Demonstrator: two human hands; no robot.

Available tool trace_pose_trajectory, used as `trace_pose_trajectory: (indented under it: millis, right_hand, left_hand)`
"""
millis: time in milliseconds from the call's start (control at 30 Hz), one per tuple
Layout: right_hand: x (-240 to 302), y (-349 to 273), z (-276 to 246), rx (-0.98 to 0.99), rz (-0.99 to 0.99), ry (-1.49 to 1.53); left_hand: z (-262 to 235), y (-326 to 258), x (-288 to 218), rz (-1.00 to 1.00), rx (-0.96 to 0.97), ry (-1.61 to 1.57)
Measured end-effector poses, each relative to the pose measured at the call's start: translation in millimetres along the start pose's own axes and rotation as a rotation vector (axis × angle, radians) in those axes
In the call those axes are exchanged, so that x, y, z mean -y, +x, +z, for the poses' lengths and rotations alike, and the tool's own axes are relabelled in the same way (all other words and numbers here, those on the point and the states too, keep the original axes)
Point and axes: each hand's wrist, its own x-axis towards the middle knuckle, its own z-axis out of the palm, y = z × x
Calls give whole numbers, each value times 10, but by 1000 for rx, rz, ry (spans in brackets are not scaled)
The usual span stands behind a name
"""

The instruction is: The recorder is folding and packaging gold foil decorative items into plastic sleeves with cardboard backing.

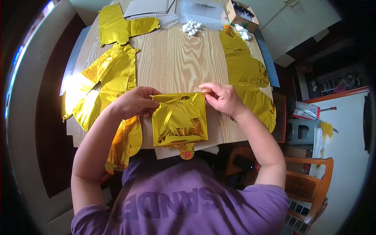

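Observation:
A gold foil balloon, folded into a flat square, lies near the table's front edge in front of me. My left hand pinches its far left corner between thumb and fingers. At the far right corner, my right hand grips the foil the same way, with thumb and fingertips pressed together. The far edge runs straight between both hands. A small tab with a red mark sticks out from the near side. Partly hidden beneath the balloon is a pale flat sheet.
Flat gold balloons spread over the left, far left and right of the wooden table. White tied bundles, clear plastic bags, grey boards and an open box sit at the back. A wooden chair stands right.

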Motion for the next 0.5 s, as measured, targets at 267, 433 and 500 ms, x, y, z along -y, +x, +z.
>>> trace_pose_trajectory:
  millis: [267,433,500]
  right_hand:
    - [-39,98,-86,136,357,309]
    - [30,139,-96,178,446,308]
    - [10,130,-85,199,524,345]
  left_hand:
    - [69,-50,-63,9,-29,7]
    - [88,-80,-61,29,-42,4]
    - [81,-53,-22,44,-46,0]
